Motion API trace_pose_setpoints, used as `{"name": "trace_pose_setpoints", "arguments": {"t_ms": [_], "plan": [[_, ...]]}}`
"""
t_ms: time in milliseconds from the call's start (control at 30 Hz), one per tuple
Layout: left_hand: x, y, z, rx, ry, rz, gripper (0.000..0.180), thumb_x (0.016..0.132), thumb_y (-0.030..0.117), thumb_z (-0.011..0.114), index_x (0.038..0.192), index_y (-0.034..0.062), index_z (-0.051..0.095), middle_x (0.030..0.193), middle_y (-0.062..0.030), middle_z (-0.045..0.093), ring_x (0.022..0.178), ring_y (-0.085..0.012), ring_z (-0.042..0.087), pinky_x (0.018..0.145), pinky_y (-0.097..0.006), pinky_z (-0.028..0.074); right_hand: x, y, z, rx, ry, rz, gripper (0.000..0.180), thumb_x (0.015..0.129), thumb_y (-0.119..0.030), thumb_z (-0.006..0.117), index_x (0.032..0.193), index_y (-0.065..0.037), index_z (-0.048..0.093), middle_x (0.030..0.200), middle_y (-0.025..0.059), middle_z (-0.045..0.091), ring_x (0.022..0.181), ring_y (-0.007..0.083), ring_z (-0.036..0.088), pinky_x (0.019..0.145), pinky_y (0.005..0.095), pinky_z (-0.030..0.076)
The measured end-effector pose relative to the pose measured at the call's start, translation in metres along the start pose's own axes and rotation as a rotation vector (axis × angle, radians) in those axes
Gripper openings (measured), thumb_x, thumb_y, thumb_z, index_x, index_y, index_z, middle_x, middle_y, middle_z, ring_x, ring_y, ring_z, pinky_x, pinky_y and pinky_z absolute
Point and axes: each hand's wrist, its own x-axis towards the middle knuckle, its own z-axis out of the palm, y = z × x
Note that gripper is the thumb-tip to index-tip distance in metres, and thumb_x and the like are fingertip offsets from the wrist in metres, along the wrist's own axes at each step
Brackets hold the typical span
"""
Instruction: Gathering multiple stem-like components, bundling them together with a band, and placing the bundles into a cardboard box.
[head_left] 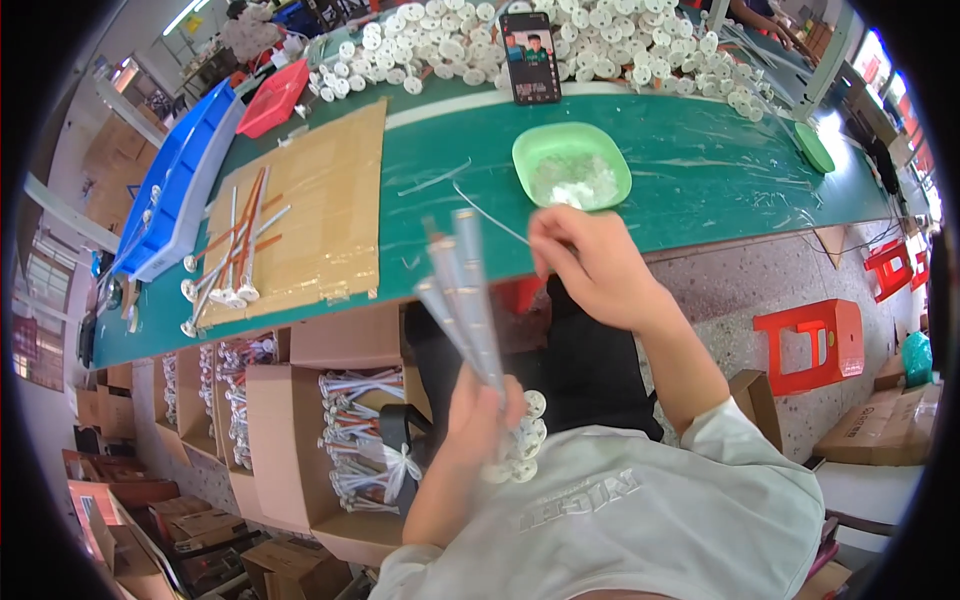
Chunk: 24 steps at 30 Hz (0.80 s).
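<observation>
My left hand (478, 415) is closed around a bundle of slim grey rods (468, 295), slightly smeared by motion. The rods stand up from the fist, and their white round disc ends (530, 437) show below it. My right hand (590, 262) is at the table's front edge, with its fingers pinched together. A thin pale strip (488, 213) runs from those fingertips up and left over the green tabletop. Just beyond the right hand is a light green bowl (522, 165) with clear, shiny bits inside.
More rods (240, 250) lie on a cardboard sheet (330, 190) at left, beside a blue bin (185, 180) and red tray (275, 98). White discs (430, 45) are heaped behind a propped phone (530, 60). Cartons (275, 440) of bundled rods stand below. A red stool (840, 340) is right.
</observation>
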Motion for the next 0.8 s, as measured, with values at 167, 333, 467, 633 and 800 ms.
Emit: {"name": "trace_pose_setpoints", "arguments": {"t_ms": [167,333,467,633,800], "plan": [[0.003,-0.006,0.030,-0.028,-0.298,-0.137,0.085,0.094,0.052,0.053,0.149,-0.0002,0.015,0.087,-0.0035,0.052,0.056,-0.0077,0.048,0.048,-0.022,0.037,-0.079,-0.006,-0.005,0.044,-0.346,-0.052,0.005,0.085,0.000,0.059,0.089,-0.001,0.061,0.069,0.0121,0.064,0.062,0.0276,0.064,0.057,0.0338,0.049],[-0.002,-0.020,0.042,-0.035,-0.310,-0.174,0.064,0.099,0.045,0.045,0.141,-0.0011,0.033,0.078,-0.0038,0.054,0.057,-0.0077,0.049,0.054,-0.022,0.041,-0.115,-0.017,-0.007,0.014,-0.197,-0.146,0.010,0.082,0.000,0.065,0.091,-0.003,0.062,0.069,0.0110,0.064,0.059,0.0283,0.064,0.052,0.0332,0.049],[-0.010,-0.025,0.056,0.083,-0.249,-0.078,0.056,0.102,0.043,0.041,0.137,-0.0013,0.038,0.071,-0.0050,0.054,0.060,-0.0092,0.050,0.057,-0.023,0.042,-0.134,-0.015,-0.003,-0.074,0.008,-0.266,0.010,0.083,0.001,0.062,0.092,-0.001,0.057,0.065,0.0049,0.065,0.055,0.0239,0.064,0.049,0.0312,0.050],[-0.021,-0.021,0.051,-0.050,-0.326,-0.185,0.050,0.103,0.035,0.040,0.132,-0.0052,0.038,0.070,-0.0085,0.057,0.060,-0.0129,0.054,0.061,-0.027,0.045,-0.146,-0.007,-0.011,0.056,-0.054,-0.173,0.014,0.082,0.001,0.065,0.088,-0.002,0.053,0.063,0.0075,0.062,0.055,0.0257,0.063,0.048,0.0320,0.047],[-0.016,-0.015,0.044,0.045,-0.405,-0.167,0.048,0.102,0.034,0.043,0.130,-0.0043,0.041,0.070,-0.0084,0.056,0.061,-0.0130,0.054,0.060,-0.026,0.045,-0.143,-0.008,-0.017,0.066,-0.125,-0.218,0.020,0.080,0.001,0.071,0.086,-0.004,0.052,0.064,0.0073,0.063,0.052,0.0208,0.064,0.047,0.0286,0.049]]}}
